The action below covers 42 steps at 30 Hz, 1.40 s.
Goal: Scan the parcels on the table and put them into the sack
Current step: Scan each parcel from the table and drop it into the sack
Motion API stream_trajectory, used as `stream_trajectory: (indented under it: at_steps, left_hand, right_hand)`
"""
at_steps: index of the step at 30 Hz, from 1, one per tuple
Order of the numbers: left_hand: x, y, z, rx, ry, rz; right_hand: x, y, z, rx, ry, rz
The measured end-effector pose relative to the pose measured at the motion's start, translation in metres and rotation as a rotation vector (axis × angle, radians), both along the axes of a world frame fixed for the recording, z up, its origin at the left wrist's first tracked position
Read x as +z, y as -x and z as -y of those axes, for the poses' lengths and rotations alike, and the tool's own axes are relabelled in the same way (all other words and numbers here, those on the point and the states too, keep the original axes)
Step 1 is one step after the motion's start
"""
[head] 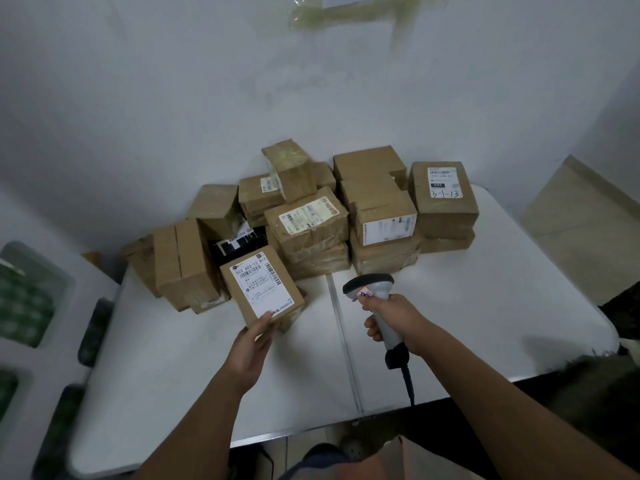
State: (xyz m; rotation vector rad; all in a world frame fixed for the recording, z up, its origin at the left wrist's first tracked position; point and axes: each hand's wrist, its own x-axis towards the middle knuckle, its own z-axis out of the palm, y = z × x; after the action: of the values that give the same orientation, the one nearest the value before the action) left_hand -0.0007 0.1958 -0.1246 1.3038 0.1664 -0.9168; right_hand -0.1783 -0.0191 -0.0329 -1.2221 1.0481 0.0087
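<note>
Head view: left hand (254, 336) pinches white-labelled brown parcel (262, 286) — right hand (389, 315) grips scanner (375, 299).

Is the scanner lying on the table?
No, the right hand grips the scanner by its handle and holds it up above the white table.

The rectangular cardboard parcels (313, 220) are plain brown, several bearing white labels printed with black barcodes. The smooth tabletop (485, 306) is white. The handheld plastic barcode scanner (375, 299) is grey with a black head and cable.
</note>
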Motion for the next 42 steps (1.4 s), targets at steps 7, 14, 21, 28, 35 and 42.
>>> stream_trajectory:
  at_steps: [7,14,21,28,35,42]
  left_hand:
    - [-0.005,0.070,0.004,-0.175,-0.027,-0.021]
    - [-0.014,0.146,0.048,-0.410,-0.105,0.015]
    - [-0.017,0.203,0.111,-0.549,-0.103,0.035]
    - [-0.012,0.221,0.159,-0.626,-0.081,0.058]
    - [-0.013,0.216,0.180,-0.668,-0.112,0.084]
    - [-0.015,0.211,0.190,-0.698,-0.138,0.086]
  right_hand:
    - [0.000,0.062,0.013,-0.033,-0.004,0.012]
    - [0.014,0.144,0.037,-0.141,0.024,0.043]
    - [0.037,0.213,0.061,-0.244,0.052,0.067]
    - [0.047,0.239,0.071,-0.313,0.067,0.099]
    - [0.056,0.239,0.073,-0.323,0.115,0.097]
    - [0.061,0.233,0.070,-0.337,0.166,0.064]
